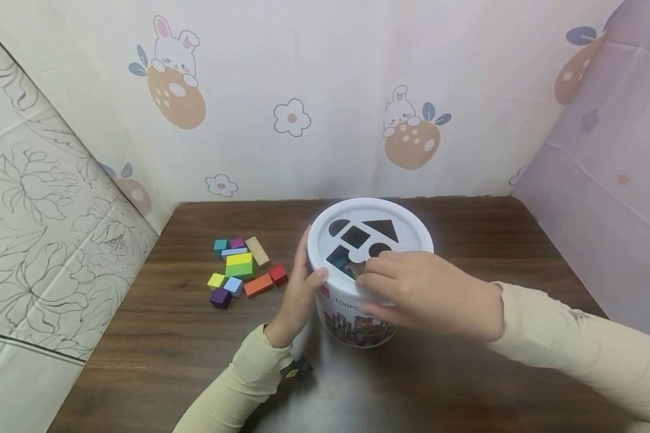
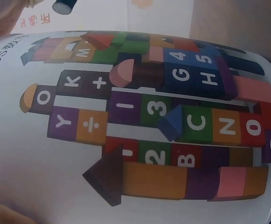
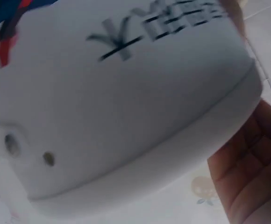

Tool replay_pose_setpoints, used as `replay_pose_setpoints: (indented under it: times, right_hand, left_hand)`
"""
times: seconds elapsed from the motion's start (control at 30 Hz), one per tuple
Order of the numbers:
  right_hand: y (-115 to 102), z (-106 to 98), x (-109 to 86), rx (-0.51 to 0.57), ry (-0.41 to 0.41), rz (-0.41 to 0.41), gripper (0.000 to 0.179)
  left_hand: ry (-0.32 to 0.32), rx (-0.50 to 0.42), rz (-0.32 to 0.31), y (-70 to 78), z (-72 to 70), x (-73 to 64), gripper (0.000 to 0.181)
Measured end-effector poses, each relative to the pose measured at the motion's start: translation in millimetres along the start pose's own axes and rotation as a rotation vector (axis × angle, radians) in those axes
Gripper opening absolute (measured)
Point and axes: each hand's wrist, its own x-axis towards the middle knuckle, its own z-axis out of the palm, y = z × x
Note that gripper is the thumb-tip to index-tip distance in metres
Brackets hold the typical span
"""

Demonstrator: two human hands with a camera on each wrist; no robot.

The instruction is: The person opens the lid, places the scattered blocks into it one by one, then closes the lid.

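Note:
A white lidded bucket with printed toy-block pictures stands on the table. Its white lid has several shaped openings. My left hand lies along the bucket's left side, fingers straight against the wall and thumb at the lid rim. Over the lid's front right, my right hand has curled fingers. A small tan wooden block shows at its fingertips, in a front opening; the rest of it is hidden. Teal pieces are visible through that opening. The bucket's printed wall fills most of the left wrist view.
Left of the bucket lies a loose group of coloured blocks, among them a yellow-green pair, an orange block, a red cube and a natural wood block. A patterned curtain hangs behind the brown table.

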Motion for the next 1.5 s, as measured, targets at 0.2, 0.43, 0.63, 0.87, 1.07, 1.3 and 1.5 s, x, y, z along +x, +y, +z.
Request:
replay_pose_setpoints:
  times: [0.2,0.43,0.63,0.87,1.07,1.3,1.5]
  right_hand:
    - [-9.2,0.7,-0.1,-0.048,-0.07,0.058,0.035]
    - [-11.4,2.5,0.1,-0.094,-0.036,0.036,0.032]
    - [-11.9,1.4,0.2,-0.142,-0.026,0.007,0.033]
    - [-13.7,-0.1,-0.1,-0.188,-0.011,-0.005,0.032]
    - [-13.9,0.2,-2.0,-0.212,0.013,-0.021,0.032]
    - [-13.9,-4.8,-1.7,-0.229,0.044,-0.051,0.03]
    - [-10.7,-13.1,2.0,-0.234,0.103,-0.082,0.026]
  left_hand:
    - [0.004,-0.004,-0.015,-0.2,-1.1,-0.6,0.075]
    - [-0.002,0.002,-0.042,2.1,-4.5,-1.3,0.075]
    - [-0.014,-0.001,-0.046,3.7,-5.3,-1.2,0.076]
    - [-0.022,-0.009,-0.044,2.5,-5.1,-1.3,0.075]
    - [-0.022,-0.008,-0.045,1.9,-4.2,-1.3,0.074]
    - [-0.025,0.013,-0.017,-0.3,-5.6,0.4,0.073]
    - [-0.021,0.051,0.008,-1.4,-8.4,1.2,0.079]
